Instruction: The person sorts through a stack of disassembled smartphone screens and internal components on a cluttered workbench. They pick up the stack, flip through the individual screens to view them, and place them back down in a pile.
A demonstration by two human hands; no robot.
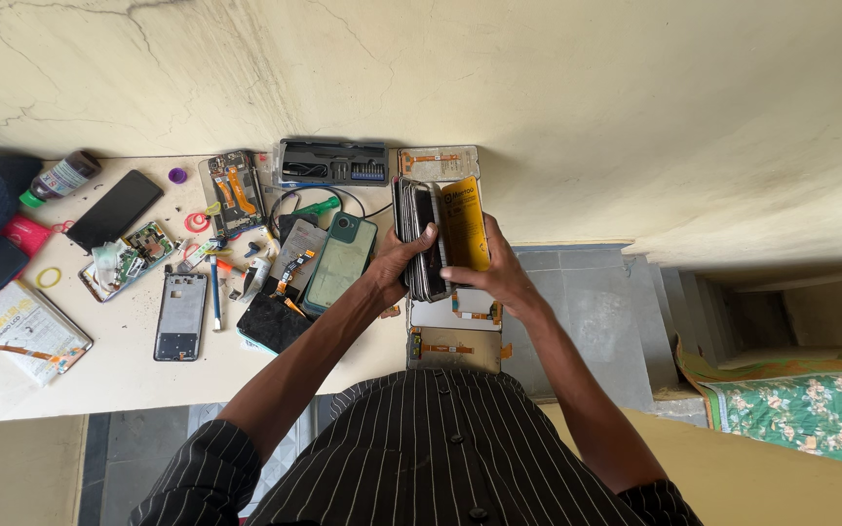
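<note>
Left hand [400, 261] grips the stack of phone screens [419, 239]; right hand [487, 276] fingers pinch a yellow-backed one [464, 226] aside. Roughly halfway through the stack, seemingly; opened phones [231, 190] lie untouched on the table [129, 375]

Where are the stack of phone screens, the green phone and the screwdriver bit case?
stack of phone screens [419, 244], head view, dark edges.
green phone [341, 261], head view, back cover.
screwdriver bit case [331, 162], head view, tray middle.

L hand [397, 265]: fingers curled, gripping | R hand [494, 273]: thumb pinching | both arms fwd, elbows bent

Glossy phone screens [419, 239], matt tabletop [129, 375].
</note>
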